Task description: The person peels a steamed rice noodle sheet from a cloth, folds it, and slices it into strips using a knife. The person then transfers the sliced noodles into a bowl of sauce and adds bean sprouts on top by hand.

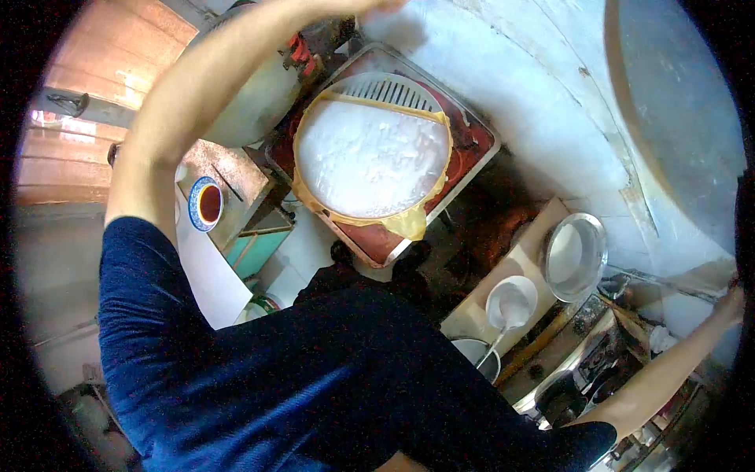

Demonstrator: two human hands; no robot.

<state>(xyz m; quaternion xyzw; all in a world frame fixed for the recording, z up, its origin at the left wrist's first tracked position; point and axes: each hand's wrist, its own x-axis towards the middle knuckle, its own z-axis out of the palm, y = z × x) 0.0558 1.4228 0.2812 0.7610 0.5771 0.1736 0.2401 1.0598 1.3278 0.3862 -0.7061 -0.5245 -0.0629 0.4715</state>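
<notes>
Though the cloth (pixel 410 223) shows, edges crop left hand (pixel 385 4) and right hand (pixel 732 305) (I cannot tell fingers' state).

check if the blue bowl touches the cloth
Apart. The head view shows bare tabletop between the blue bowl and the cloth, with a plain gap.

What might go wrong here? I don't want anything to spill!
The blue-rimmed bowl of dark liquid appears near the left arm, so an elbow might knock it. The yellow cloth has a loose flap hanging out; if it snagged, the white layer might slip. A long handle sticks out past the white bowl, so a bump could tip it.
</notes>
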